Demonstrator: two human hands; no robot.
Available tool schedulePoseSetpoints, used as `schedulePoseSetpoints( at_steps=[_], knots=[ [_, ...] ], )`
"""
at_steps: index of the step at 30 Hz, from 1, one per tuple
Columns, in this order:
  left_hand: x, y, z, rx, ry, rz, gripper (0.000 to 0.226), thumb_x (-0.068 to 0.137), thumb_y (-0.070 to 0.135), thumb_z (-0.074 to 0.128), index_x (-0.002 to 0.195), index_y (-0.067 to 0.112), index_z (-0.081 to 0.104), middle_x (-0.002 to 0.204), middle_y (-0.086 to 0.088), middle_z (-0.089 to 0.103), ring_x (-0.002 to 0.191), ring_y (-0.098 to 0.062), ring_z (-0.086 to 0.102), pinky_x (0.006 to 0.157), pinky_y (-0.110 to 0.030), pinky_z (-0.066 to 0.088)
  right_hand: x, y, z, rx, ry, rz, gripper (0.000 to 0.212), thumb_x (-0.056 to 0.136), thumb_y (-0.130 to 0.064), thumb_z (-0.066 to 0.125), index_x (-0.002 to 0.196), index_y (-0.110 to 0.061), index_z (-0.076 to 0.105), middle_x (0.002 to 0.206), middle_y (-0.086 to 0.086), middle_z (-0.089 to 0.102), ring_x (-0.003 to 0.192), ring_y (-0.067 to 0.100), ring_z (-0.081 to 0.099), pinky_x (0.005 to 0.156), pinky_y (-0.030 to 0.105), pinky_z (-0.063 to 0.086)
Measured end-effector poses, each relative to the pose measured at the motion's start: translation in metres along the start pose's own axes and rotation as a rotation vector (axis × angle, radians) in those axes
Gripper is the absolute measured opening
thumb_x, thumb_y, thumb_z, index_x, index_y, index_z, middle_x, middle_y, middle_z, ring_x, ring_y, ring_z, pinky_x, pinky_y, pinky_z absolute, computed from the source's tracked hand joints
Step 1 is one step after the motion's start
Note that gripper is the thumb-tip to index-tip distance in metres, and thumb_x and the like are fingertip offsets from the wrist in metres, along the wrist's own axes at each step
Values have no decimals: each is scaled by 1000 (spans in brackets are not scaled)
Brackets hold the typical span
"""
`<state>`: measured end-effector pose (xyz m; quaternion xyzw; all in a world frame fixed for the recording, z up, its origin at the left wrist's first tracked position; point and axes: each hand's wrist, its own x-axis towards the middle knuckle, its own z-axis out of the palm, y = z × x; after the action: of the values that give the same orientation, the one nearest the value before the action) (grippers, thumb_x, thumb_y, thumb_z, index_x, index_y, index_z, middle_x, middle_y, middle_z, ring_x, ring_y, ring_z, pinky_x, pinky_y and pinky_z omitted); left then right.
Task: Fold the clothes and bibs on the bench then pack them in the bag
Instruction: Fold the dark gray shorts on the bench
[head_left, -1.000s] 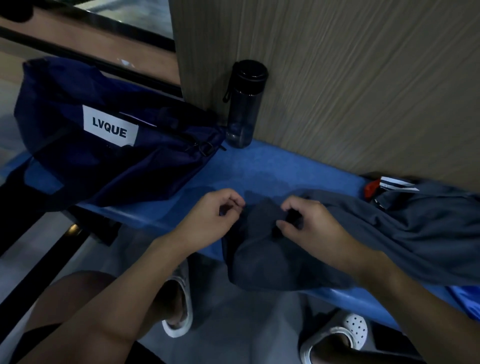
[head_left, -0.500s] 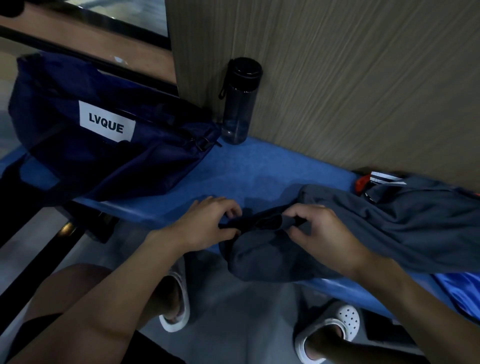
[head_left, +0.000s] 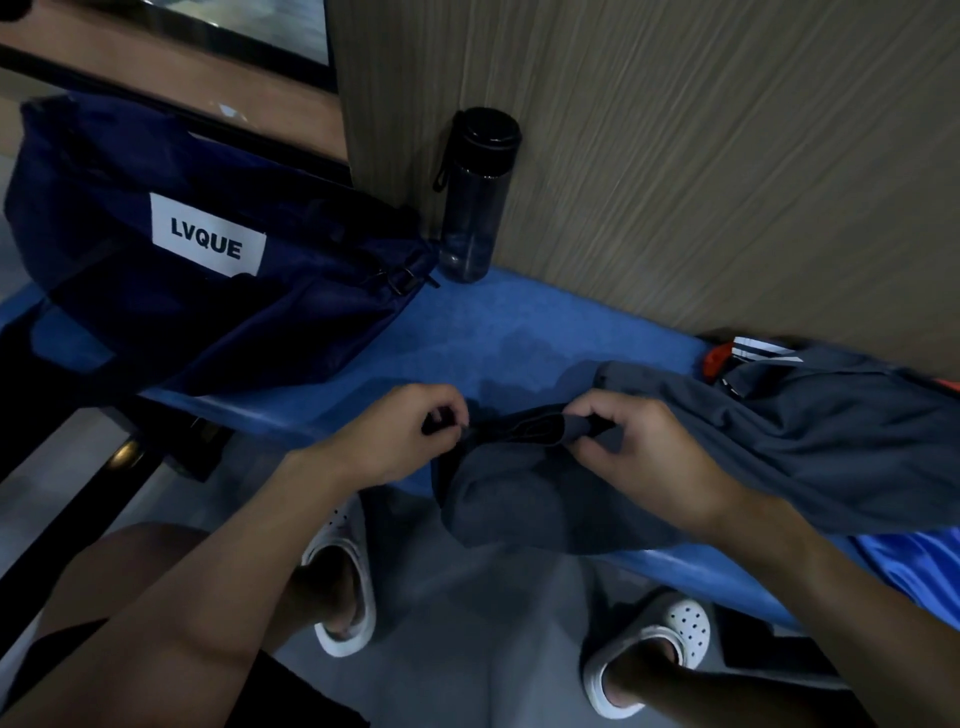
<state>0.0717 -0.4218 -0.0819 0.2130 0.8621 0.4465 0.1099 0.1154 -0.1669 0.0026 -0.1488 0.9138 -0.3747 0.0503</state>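
Both hands' fingers (head_left: 597, 415) pinch the grey garment's (head_left: 545, 499) edge taut between them.

White perforated clogs (head_left: 688, 626), black shorts (head_left: 311, 701), bare arms (head_left: 208, 571)

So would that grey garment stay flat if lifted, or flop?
Probably flops: the grey garment sags over the bench edge and bunches between the left hand and right hand. Likely light too, since fingertip pinches alone hold its edge up.
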Motion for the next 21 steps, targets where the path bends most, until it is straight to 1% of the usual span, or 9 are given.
schedulePoseSetpoints(
  at_steps=[3,5,9,12,14,17,19,20,21],
  knots=[
    [4,2,-1,-214,135,-107,18,93,3,62,86,20,61,83,-4,70,83,-20,67,81,-38,54,1,-1,-1,15,13,3,25,85,-1,68,80,-25,66,77,-8,68,76,12,64,70,29,52],
    [7,2,-1,-297,180,-149,17,95,1,59,86,16,59,78,-10,68,73,-19,64,74,-37,51,3,-2,-2,28,33,0,26,84,2,67,80,-24,65,77,-7,67,76,13,64,71,28,51],
    [7,6,-3,-381,186,-126,10,97,1,55,92,9,57,72,-9,65,66,-15,57,65,-28,47,6,-8,-5,44,55,-30,25,77,9,66,81,-16,64,79,-2,67,77,19,64,72,34,52],
    [9,10,-4,-369,212,-118,12,97,0,56,91,10,58,69,-6,69,61,-7,58,60,-19,47,4,-12,-10,85,-22,-8,28,77,13,65,81,-15,64,82,-2,69,77,12,65,71,23,51],
    [10,8,-5,-359,244,-130,17,97,0,57,90,16,58,66,-3,70,59,-5,58,61,-20,47,2,-12,-12,99,-73,-4,26,79,12,66,81,-13,65,80,-1,69,75,8,64,70,20,50],
    [14,5,-6,-383,298,-126,22,97,1,56,91,22,60,63,-19,62,56,-15,50,58,-28,41,-3,-10,-14,146,-107,2,21,82,8,70,84,-12,67,81,-2,70,76,5,65,73,18,50],
    [14,8,-7,-418,325,-79,24,97,-1,55,91,22,61,58,-15,56,55,-18,46,55,-28,38,-5,-12,-17,187,-136,17,10,85,-1,71,87,-10,69,83,1,72,79,8,66,75,19,51],
    [14,12,-8,-434,336,-42,26,97,-3,54,90,21,62,60,-10,58,57,-17,48,56,-28,40,-5,-13,-19,199,-156,25,2,87,-8,70,87,-10,70,83,3,71,78,11,66,75,22,52],
    [14,15,-8,-448,347,-6,28,97,-5,53,89,20,64,67,-7,63,61,-17,55,60,-29,45,-5,-15,-21,200,-168,26,6,89,-15,68,85,-10,69,81,3,70,76,12,65,74,24,52]
  ],
)
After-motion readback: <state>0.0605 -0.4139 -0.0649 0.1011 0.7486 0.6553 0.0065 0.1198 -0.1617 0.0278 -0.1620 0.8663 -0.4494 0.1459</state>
